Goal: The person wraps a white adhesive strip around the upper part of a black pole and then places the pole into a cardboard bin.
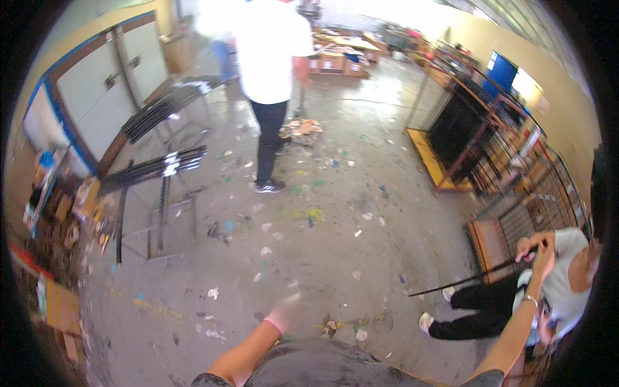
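My left hand [287, 312], in a pale glove with a pink cuff, hangs over the floor in front of my body. It is smeared by motion, its fingers cannot be made out, and no object shows in it. Out to the right reaches my bare right hand [545, 248], with a bracelet on the wrist. Its fingers are closed at the upper end of a thin black rod [461, 280], which slants down to the left. A co-worker in a grey top [570, 284] stands right behind that hand; the overlap partly hides whose fingers are where.
Another person in a white shirt [265, 58] stands ahead. Black bars lie on metal stands [161, 213] at left. Wheeled racks [445, 171] and a wire cage [535, 213] line the right. Cardboard boxes [332, 63] stand far back; scraps litter the floor [309, 251].
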The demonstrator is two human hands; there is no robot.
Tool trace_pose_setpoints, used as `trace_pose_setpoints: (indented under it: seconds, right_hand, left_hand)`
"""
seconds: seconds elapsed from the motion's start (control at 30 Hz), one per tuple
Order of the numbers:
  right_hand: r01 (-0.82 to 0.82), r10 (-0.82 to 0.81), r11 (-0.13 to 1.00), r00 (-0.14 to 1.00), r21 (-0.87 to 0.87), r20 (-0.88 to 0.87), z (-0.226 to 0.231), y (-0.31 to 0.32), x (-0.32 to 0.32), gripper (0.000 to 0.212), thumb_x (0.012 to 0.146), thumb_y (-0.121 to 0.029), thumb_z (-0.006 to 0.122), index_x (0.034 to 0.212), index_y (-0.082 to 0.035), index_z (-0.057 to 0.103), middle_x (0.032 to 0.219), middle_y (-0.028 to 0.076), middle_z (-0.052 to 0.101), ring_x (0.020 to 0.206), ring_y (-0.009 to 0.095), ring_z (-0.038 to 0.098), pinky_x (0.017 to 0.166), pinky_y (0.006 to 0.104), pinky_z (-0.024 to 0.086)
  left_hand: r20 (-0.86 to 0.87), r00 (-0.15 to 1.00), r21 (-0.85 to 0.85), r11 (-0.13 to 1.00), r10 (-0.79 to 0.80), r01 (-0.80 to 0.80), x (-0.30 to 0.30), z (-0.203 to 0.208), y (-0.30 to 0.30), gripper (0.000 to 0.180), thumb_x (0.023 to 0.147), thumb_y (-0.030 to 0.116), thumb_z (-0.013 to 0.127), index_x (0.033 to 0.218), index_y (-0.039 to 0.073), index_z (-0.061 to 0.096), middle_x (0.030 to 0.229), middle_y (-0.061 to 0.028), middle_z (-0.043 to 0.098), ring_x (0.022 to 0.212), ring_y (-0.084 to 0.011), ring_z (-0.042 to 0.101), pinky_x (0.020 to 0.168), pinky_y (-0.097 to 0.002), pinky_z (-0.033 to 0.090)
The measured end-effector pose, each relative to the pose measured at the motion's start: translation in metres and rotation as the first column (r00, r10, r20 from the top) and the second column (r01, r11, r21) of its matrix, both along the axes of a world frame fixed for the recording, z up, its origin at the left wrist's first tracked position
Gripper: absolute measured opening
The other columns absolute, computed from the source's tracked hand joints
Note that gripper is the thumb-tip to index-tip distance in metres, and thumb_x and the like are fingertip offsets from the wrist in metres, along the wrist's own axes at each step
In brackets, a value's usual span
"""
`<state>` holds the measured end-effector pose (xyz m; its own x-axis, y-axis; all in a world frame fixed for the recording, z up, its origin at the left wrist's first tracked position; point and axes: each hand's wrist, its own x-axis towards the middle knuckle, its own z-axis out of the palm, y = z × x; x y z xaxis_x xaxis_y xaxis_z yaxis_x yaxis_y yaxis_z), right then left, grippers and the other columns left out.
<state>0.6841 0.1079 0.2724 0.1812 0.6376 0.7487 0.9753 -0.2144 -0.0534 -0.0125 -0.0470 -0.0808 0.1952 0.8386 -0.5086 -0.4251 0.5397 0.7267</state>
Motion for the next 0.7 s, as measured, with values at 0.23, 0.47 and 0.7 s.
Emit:
trace_pose_setpoints:
  seconds: [0.23,0.47,0.7]
  right_hand:
    - [-0.049,0.045,0.995,0.998,-0.087,-0.048,-0.032,0.01,0.023,0.012,0.083,-0.012,0.062,0.088,-0.001,0.064,0.079,0.01,0.063,0.072,0.021,0.059,0.067,0.0343,0.048]
    - [-0.412,0.193,0.845,0.83,-0.341,-0.524,-0.2,-0.022,-0.023,0.007,0.082,-0.006,0.06,0.083,0.001,0.06,0.073,0.007,0.059,0.068,0.016,0.054,0.062,0.0309,0.047]
    - [-0.659,-0.388,0.345,0.548,-0.669,-0.741,-0.408,-0.181,-0.114,0.008,0.078,-0.01,0.067,0.076,-0.003,0.07,0.07,0.006,0.068,0.057,0.016,0.062,0.052,0.0331,0.05]
  left_hand:
    - [-0.135,0.991,0.055,0.998,-0.022,0.03,-0.002,0.019,-0.009,0.049,0.098,0.04,0.048,0.127,0.0,0.051,0.122,-0.0187,0.055,0.106,-0.0317,0.054,0.091,-0.0441,0.043]
    - [0.151,0.96,-0.211,0.957,0.235,-0.201,-0.007,0.075,-0.015,0.048,0.098,0.04,0.049,0.127,0.003,0.054,0.118,-0.0161,0.057,0.104,-0.0279,0.054,0.09,-0.0419,0.043]
    - [0.171,0.951,-0.233,0.948,0.258,-0.216,-0.028,0.063,-0.021,0.045,0.098,0.04,0.05,0.123,0.004,0.057,0.113,-0.0131,0.059,0.096,-0.0243,0.055,0.084,-0.0384,0.044]
